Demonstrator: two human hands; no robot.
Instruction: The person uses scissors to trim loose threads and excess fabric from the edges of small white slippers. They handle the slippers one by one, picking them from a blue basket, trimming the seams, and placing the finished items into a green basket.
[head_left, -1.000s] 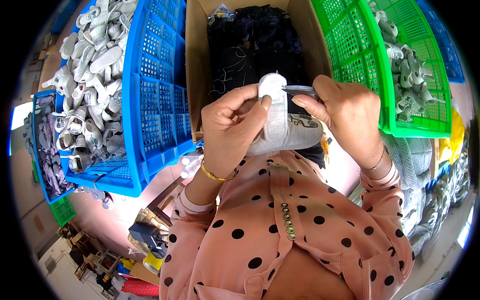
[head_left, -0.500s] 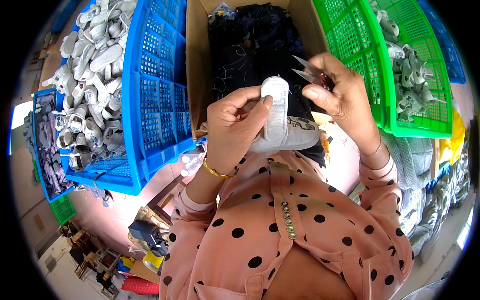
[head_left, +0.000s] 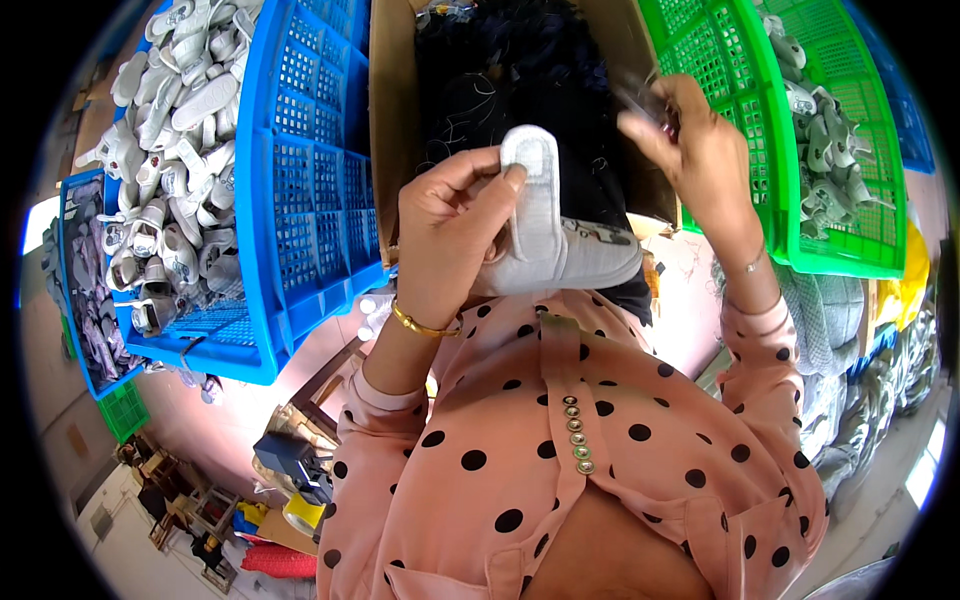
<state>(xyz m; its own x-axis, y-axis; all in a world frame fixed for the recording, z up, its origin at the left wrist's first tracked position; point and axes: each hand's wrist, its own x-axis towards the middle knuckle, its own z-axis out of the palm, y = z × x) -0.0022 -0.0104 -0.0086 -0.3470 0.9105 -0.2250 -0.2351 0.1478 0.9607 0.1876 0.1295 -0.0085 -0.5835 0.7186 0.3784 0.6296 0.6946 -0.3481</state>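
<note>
My left hand [head_left: 440,235] pinches a pale grey fabric baby shoe [head_left: 595,265] by its strap, between thumb and fingers. The strap [head_left: 535,205] stands up with its rounded end past my thumb, and a lighter patch shows near that end. Dark printed marks run along the shoe's upper; part of its heel end is behind my hand. Up and to the right, apart from the shoe, my right hand [head_left: 708,165] is closed around small thread snips [head_left: 648,100], dark red at the grip. Motion blurs their blades.
In front of me a cardboard box [head_left: 394,90] holds dark cloth and loose threads. A blue crate [head_left: 258,190] of pale shoes stands left, with a smaller blue crate [head_left: 66,230] beyond it. Green crates [head_left: 785,225] stand right, one with more shoes.
My right hand has moved up and away from the shoe with the snips, which are now blurred. My left hand and the shoe have shifted slightly left, the strap more upright.
</note>
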